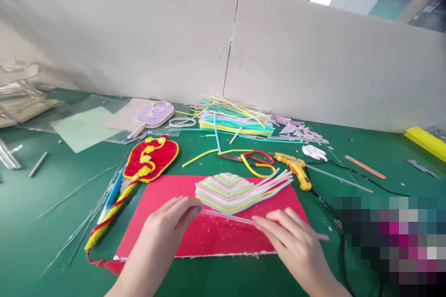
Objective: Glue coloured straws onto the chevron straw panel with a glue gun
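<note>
Head view: my left hand (176,213) and right hand (291,235) pinch pink pipe cleaner (230,216), stretched between them. Chevron-striped panel (228,192) just beyond, on red sheet (223,239). Yellow glue gun (295,166) beyond right hand; red-and-yellow fan (135,169) left of left hand.

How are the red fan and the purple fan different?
The red fan has a red face with yellow flowers; the purple fan has a pale purple face. The red fan's handle is long and striped; the purple fan's is shorter and plain. Both have rounded faces and handles pointing toward the lower left.
</note>
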Demonstrator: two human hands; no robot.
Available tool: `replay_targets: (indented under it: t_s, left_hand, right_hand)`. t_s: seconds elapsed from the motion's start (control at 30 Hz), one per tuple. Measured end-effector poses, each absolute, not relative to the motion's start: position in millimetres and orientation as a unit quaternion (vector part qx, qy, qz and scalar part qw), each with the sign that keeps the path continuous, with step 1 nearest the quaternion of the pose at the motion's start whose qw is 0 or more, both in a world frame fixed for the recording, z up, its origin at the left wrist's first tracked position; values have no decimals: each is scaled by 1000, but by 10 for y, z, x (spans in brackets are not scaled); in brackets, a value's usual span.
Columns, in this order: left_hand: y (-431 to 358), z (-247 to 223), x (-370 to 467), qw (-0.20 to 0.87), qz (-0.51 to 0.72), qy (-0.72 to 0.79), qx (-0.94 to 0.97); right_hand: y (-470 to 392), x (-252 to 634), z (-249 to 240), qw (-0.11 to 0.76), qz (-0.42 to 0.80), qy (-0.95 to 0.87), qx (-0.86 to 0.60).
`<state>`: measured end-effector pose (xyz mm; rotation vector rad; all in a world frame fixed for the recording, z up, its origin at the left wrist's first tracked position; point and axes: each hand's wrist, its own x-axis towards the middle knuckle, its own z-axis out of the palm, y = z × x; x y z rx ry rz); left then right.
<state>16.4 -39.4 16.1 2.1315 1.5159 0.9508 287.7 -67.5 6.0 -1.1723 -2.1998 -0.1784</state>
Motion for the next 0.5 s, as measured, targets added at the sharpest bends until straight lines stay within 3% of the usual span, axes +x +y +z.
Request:
replay_targets:
  t_s: [0.27, 0.5]
  left_hand:
    - [-396, 200, 177, 225, 311, 452, 805]
    - [-414, 165, 167, 189, 298, 536, 767]
  right_hand:
    - [-662, 2959, 93, 320, -75, -831, -450]
    - [-642, 2984, 116, 348, -8, -821, -453]
